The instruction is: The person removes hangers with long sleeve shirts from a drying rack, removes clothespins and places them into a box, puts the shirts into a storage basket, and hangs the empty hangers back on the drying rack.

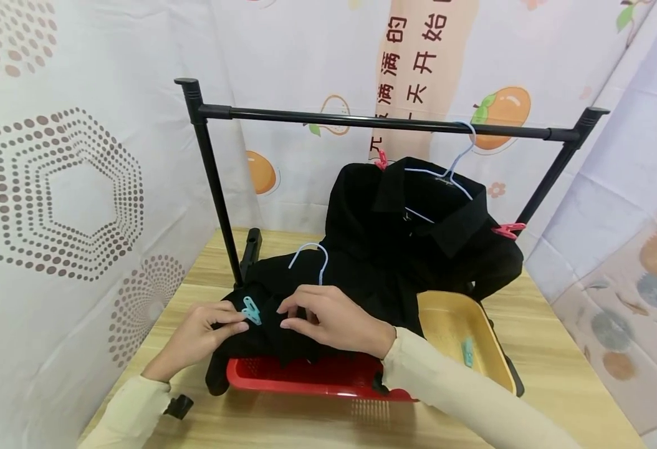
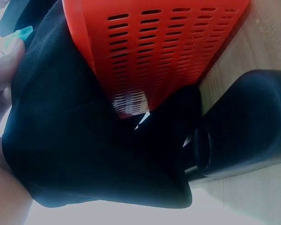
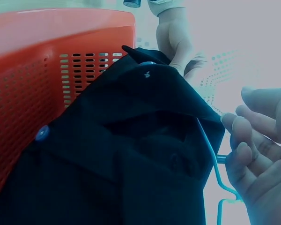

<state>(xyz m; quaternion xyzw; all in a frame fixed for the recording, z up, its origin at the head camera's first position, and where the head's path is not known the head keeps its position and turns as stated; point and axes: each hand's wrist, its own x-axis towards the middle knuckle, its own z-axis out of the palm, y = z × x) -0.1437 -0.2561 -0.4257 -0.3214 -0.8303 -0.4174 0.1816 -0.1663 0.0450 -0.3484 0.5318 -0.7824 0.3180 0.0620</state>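
Note:
A black shirt (image 1: 362,299) lies bunched over a red basket (image 1: 328,390), with the pale blue hook of a hanger (image 1: 324,274) rising from it. At the shirt's left end, my left hand (image 1: 213,330) pinches a teal clothespin (image 1: 252,312) between thumb and fingers, right at the cloth. The clothespin (image 2: 22,33) also shows by the thumb in the left wrist view. My right hand (image 1: 334,318) hovers over the shirt near the hanger, thumb and fingers apart with nothing between them. In the right wrist view its bent fingers (image 3: 243,164) overlap the hanger wire (image 3: 214,161).
A black rack (image 1: 362,121) spans the table. Another black shirt (image 1: 418,231) hangs from it on a blue hanger (image 1: 463,149), with pink clothespins (image 1: 508,231) at its shoulders. The yellow tray (image 1: 477,318) at right holds a teal clothespin (image 1: 467,351).

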